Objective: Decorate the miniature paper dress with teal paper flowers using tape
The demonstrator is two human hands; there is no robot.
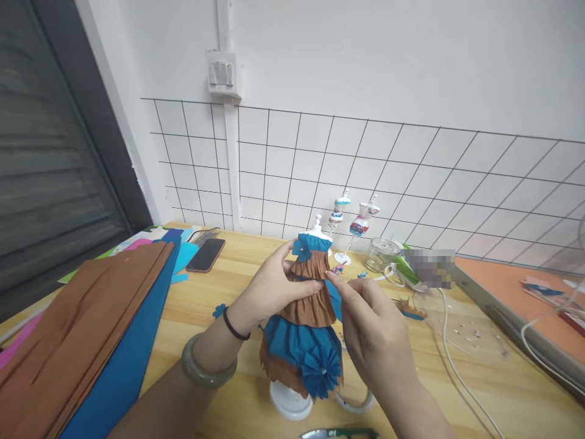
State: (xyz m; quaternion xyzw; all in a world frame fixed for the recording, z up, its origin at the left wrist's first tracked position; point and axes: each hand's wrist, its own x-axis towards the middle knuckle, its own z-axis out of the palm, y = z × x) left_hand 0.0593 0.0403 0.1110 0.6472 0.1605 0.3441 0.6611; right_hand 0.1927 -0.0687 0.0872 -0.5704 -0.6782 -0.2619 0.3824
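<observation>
A small white dress form (292, 403) wears a pleated paper dress (305, 341) in brown and blue, with a blue fan-shaped rosette (322, 371) low on the skirt and a blue flower (301, 249) at the bust. My left hand (276, 283) is wrapped around the waist of the dress from the left, its thumb across the front. At the right side of the bodice, my right hand (370, 317) touches the brown pleats with its index fingertip, the other fingers curled. Whether something small is between its fingers cannot be made out.
Brown paper (91, 323) and blue sheets lie at the left, near a phone (206, 255). Behind stand small decorated dress forms (359, 227) and a glass jar (382, 253). A tape roll (356, 403), scissors (340, 433) and a white cable (452, 360) are nearer.
</observation>
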